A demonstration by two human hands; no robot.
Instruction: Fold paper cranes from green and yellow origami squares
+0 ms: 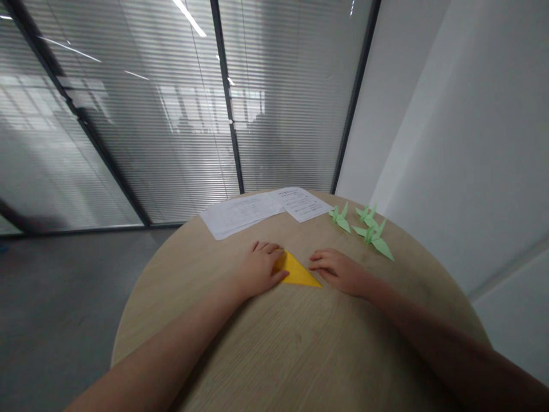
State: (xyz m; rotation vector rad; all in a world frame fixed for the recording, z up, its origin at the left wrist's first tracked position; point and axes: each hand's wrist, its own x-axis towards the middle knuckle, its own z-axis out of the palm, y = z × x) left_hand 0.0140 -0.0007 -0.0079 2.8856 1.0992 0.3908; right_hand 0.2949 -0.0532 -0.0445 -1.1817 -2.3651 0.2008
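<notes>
A yellow sheet of origami paper, folded into a triangle, lies flat on the round wooden table. Over its left part rests my left hand, fingers stretched out and the thumb along the lower edge; the left corner is hidden under it. My right hand is just right of the triangle, slightly apart from it, with fingers loosely extended and nothing visible in them.
Several light green paper cranes stand at the table's back right. White printed sheets lie along the far edge. Beyond are a glass partition with blinds and, on the right, a white wall.
</notes>
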